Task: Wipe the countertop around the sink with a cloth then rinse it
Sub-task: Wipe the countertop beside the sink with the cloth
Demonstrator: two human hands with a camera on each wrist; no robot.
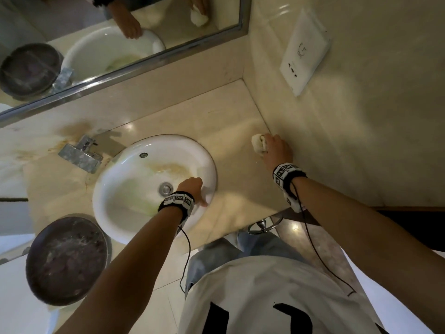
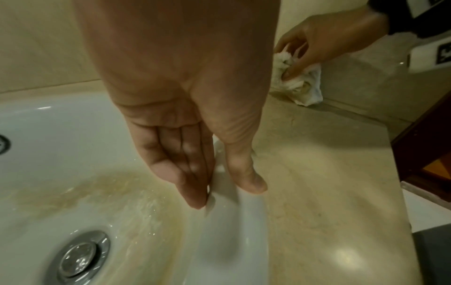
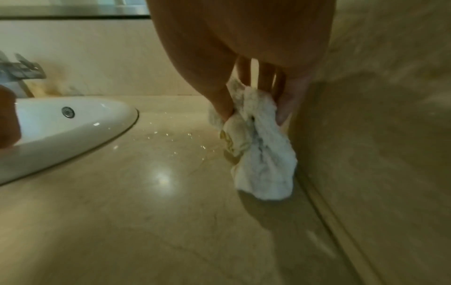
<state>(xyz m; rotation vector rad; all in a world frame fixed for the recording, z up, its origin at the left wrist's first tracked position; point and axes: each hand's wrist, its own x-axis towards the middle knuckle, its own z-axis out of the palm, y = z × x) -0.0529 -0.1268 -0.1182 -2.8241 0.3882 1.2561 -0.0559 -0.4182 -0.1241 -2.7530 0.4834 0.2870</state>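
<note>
The right hand point(image 1: 275, 148) has its thumb and fingers curled round a crumpled white cloth point(image 1: 259, 143), stained yellowish in its folds, and holds it down on the polished beige stone countertop point(image 1: 238, 189) at the far right, just beside the seam where the counter meets the beige side wall point(image 1: 361, 116). The left hand point(image 1: 195, 189) rests on the right-hand rim of the round white ceramic sink point(image 1: 115, 208), straight fingers inside the bowl and the thumb over the rim, bracing rather than working. Small water droplets point(image 3: 171, 135) glint on the stone between the sink and the cloth. The wiping step looks to be in hand, with the strip to the right of the basin being covered. Next, by my reckoning, the cloth must sweep left over those droplets; the brown-stained patch beside the square chrome tap point(image 1: 81, 153) on the far left looks untouched, and rinsing is not yet begun.
</note>
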